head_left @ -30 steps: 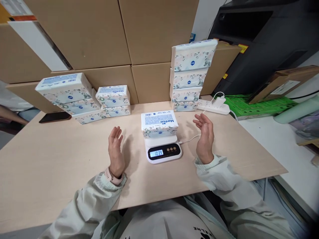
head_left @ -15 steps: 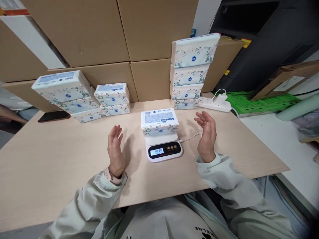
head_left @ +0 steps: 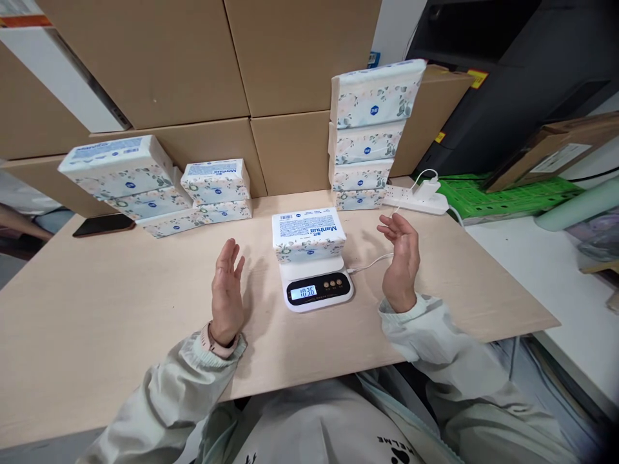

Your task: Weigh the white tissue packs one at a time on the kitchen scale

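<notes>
A white plastic-wrapped rectangular tissue pack with blue print and a floral band [head_left: 308, 233] sits flat on a white electronic scale with a black front panel [head_left: 318, 293]. The scale stands on a pale wood-grain table [head_left: 135, 328], between the table's near and far edges, its lit display showing the digits 1036. A thin white cable [head_left: 372, 262] runs from the scale's right side.

The left hand [head_left: 227, 296], with a pale pink wristband [head_left: 217, 345] at its wrist, is spread upright, fingers extended and palm turned inward, well apart from the pack's left side. The right hand [head_left: 401, 264] is spread too, its fingers slightly curved, apart from the pack's right side. Both hands hold nothing.

Along the table's far edge, against large brown cardboard boxes [head_left: 178, 64], stand matching packs: a four-high stack [head_left: 367, 140] near the far right corner, a two-high stack [head_left: 217, 192] left of the scale, and a taller stack [head_left: 128, 177] toward the far left corner. A dark flat phone-like slab [head_left: 102, 224] lies beside that last one. A white power strip [head_left: 416, 200] rests at the far right corner.
</notes>
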Demonstrator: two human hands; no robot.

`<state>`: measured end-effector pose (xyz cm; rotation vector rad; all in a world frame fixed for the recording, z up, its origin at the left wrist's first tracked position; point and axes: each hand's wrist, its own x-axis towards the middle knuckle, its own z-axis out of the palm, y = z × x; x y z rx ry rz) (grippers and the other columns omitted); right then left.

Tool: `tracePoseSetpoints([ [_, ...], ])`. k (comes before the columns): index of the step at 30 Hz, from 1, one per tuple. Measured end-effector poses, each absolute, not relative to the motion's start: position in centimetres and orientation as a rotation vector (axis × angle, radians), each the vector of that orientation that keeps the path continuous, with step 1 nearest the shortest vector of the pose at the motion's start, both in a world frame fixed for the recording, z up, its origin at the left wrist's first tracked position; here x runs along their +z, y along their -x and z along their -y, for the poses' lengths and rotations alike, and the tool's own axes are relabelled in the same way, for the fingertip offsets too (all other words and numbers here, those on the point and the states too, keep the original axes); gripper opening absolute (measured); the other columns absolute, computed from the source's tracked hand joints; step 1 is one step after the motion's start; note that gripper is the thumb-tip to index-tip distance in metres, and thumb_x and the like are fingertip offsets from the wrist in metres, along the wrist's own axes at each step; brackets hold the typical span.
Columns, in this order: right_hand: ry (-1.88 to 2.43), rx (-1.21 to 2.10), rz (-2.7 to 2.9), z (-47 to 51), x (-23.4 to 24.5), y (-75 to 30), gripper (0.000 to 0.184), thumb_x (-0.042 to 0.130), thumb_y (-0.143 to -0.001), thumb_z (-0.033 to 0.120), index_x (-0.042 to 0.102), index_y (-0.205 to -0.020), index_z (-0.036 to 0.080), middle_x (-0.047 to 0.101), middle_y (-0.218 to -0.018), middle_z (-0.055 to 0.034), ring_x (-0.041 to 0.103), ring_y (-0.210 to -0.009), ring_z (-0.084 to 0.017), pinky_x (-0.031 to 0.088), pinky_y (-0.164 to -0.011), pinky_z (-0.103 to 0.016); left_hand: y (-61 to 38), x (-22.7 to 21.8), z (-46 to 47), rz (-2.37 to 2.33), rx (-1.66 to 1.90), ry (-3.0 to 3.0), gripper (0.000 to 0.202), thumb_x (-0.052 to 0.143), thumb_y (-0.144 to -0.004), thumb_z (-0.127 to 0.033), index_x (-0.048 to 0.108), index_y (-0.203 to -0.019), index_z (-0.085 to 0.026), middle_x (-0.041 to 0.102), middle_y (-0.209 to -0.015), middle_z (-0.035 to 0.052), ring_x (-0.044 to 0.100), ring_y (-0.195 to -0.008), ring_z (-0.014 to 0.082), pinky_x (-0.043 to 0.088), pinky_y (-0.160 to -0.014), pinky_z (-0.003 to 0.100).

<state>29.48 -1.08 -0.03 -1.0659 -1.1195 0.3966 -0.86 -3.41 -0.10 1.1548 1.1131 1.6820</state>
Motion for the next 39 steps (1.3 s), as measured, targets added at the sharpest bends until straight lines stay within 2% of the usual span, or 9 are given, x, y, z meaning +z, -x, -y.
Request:
tracePoseSetpoints([
  [12, 1.081, 0.385, 1.121, 1.22, 0.26, -29.46, 0.053, 0.038, -0.104, 0.060, 0.058, -0.140, 0.027, 0.065, -0.138, -0.0108, 0.065, -0.122, -0.026, 0.046, -0.113, -0.055, 0.42, 0.42, 3.91, -1.107, 1.582, -1.211, 0.067, 0.033, -0.100, -0.074, 0.057, -0.150, -0.035, 0.034, -0.170, 0.0013, 0.025, -0.161, 0.0273, 0.018, -0.132, 0.051],
  [24, 1.075, 0.383, 1.124, 1.30, 0.14, -29.46, 0.051, 0.038, -0.104, 0.058, 0.058, -0.139, 0.027, 0.065, -0.137, -0.0102, 0.065, -0.121, -0.026, 0.046, -0.112, -0.055, 0.40, 0.30, 4.21, -1.066, 1.539, -1.244, 0.069, 0.033, -0.100, -0.075, 0.053, -0.152, -0.036, 0.032, -0.171, 0.0001, 0.022, -0.162, 0.0262, 0.015, -0.134, 0.051],
  [31, 1.057, 0.350, 1.101, 1.16, 0.27, -29.36, 0.045, 0.036, -0.105, 0.055, 0.065, -0.122, 0.026, 0.068, -0.128, -0.0083, 0.067, -0.114, -0.024, 0.047, -0.111, -0.054, 0.17, 0.50, 4.39, -1.015, 1.470, -1.256, 0.072, 0.032, -0.099, -0.077, 0.049, -0.155, -0.035, 0.027, -0.173, -0.0004, 0.018, -0.163, 0.0240, 0.012, -0.135, 0.047],
  [39, 1.058, 0.300, 1.084, 1.01, 0.44, -29.35, 0.047, 0.034, -0.104, 0.059, 0.066, -0.107, 0.024, 0.071, -0.118, -0.0084, 0.067, -0.113, -0.025, 0.047, -0.110, -0.054, 0.12, 0.57, 4.36, -1.004, 1.449, -1.247, 0.072, 0.033, -0.099, -0.077, 0.051, -0.155, -0.034, 0.029, -0.172, 0.0000, 0.018, -0.163, 0.0237, 0.012, -0.135, 0.046],
])
